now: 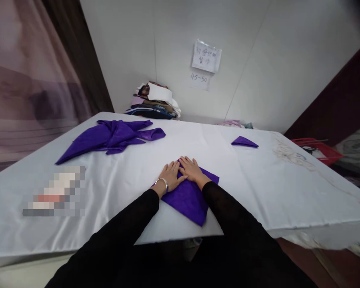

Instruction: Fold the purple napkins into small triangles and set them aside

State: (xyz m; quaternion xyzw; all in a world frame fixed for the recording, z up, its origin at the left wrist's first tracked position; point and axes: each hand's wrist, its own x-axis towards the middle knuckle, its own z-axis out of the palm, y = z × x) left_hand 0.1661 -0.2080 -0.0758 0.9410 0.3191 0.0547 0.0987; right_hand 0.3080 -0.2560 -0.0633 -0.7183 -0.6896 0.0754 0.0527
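Observation:
A purple cloth napkin point(187, 200) lies partly folded on the white-covered table in front of me. My left hand point(171, 177) rests flat on its far left part, fingers stretched out, with a silver bangle at the wrist. Beside it, my right hand point(192, 170) presses flat near the napkin's far corner, fingers extended. The two hands almost meet at the fingertips and cover part of the cloth. Farther right sits a small folded purple napkin point(245, 141). At the far left a loose heap of purple napkins point(108, 136) is spread out.
White cloth point(246, 188) covers the table. A pixelated object point(55, 190) lies at the left. Folded clothes point(156, 100) are stacked by the back wall, below paper notes point(206, 57). A red basket point(327, 152) stands past the right edge, and a sheer curtain point(33, 80) hangs left.

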